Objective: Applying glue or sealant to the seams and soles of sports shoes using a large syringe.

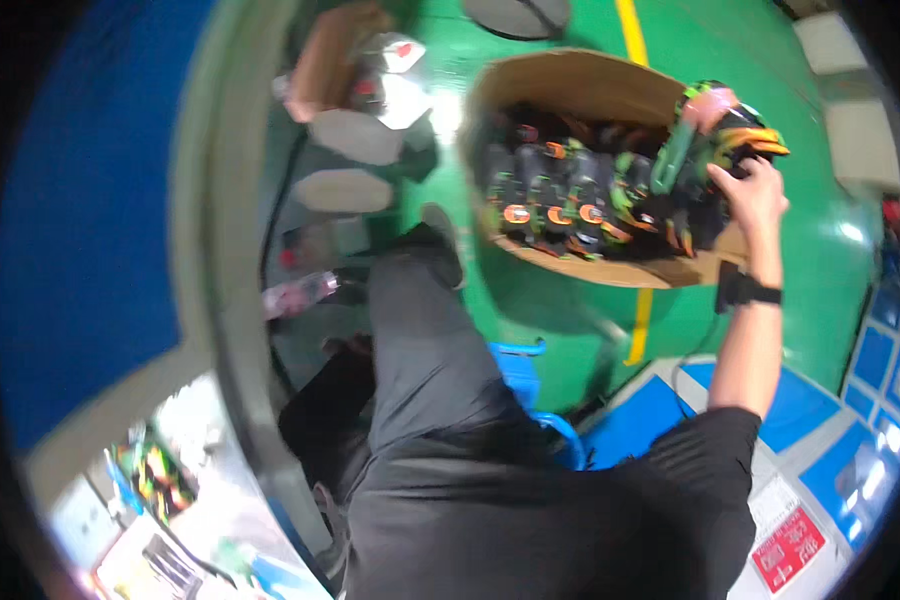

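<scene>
My right hand (pixel 755 195) reaches over the right end of an open cardboard box (pixel 560 72) on the floor. Its thumb and fingers curl around a black item with orange and green parts (pixel 755 140), which sits at the top of the box's right side. Blur hides what kind of item it is. Beside it a translucent green piece (pixel 674 158) slants down. Several similar black items with round orange ends (pixel 555 214) stand in rows inside the box. My left hand does not show.
A blue stool or frame part (pixel 520 370) is near my leg. At lower left, a white worktop (pixel 235 500) holds colourful parts (pixel 155 475). A clear bottle (pixel 300 296) lies left of my leg. Blue-and-white cartons (pixel 785 400) are on the right.
</scene>
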Tool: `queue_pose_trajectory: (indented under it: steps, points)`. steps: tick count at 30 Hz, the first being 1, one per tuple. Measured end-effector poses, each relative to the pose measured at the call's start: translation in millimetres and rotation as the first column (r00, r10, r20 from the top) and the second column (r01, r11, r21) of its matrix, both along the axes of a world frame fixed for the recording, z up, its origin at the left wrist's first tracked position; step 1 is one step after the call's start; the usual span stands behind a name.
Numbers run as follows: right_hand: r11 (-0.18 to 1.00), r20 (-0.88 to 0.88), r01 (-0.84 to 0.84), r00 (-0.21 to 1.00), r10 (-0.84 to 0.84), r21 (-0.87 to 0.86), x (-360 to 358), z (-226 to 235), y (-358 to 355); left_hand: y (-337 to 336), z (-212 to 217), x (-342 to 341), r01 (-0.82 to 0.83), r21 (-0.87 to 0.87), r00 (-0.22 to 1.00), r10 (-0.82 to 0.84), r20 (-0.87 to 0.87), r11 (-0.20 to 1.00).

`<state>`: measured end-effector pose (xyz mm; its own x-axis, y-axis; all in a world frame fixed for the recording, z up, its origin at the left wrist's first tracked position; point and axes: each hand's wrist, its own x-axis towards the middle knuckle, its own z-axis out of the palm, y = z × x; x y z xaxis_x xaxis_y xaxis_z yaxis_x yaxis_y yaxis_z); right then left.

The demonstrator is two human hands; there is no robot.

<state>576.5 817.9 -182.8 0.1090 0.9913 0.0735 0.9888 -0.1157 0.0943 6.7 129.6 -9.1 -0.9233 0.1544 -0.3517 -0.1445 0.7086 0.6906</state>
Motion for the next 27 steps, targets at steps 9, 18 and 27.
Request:
queue_pose_trajectory:
  steps: [9,18,27]
  points:
    - [0.756,-0.683,-0.564,0.410,0.605,0.331,-168.8,189.8,-227.3,-35.1,-5.2,-5.2,0.070,0.284,0.877,0.077,-0.474,0.956]
    - [-0.359,-0.003,-0.929,-0.361,0.933,0.094,-415.0,318.8,-453.3,-89.3,-18.2,-12.8,0.358,0.572,0.868,-0.037,-0.496,0.738]
    - [-0.938,0.418,-0.315,-0.879,0.230,-0.145,-541.0,251.0,-581.2,-127.9,1.2,-8.1,0.587,0.440,0.636,-0.050,-0.770,0.679]
